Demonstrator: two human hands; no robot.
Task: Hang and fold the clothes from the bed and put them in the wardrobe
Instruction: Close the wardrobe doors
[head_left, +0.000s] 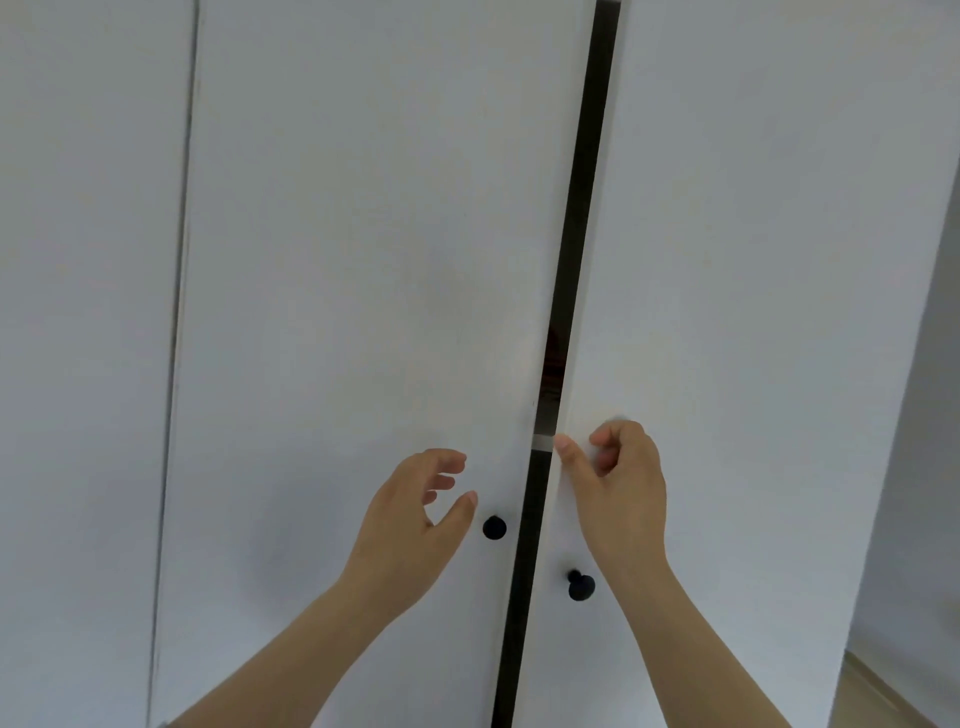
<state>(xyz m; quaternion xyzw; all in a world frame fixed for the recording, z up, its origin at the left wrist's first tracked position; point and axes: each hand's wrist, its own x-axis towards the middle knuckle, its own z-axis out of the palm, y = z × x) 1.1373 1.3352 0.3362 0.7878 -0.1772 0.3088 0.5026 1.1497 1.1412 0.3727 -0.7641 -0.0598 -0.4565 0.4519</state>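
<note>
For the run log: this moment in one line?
wardrobe doors ajar | left hand beside left knob, empty | right hand at edge of right door, grip unclear

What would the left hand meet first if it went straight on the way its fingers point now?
Most likely the white face of the left door, just above its black knob: the open fingers of the left hand point up and right at it. Depth is unclear.

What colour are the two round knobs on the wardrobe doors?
Black: the left knob and the right knob both show clearly in the head view.
</note>
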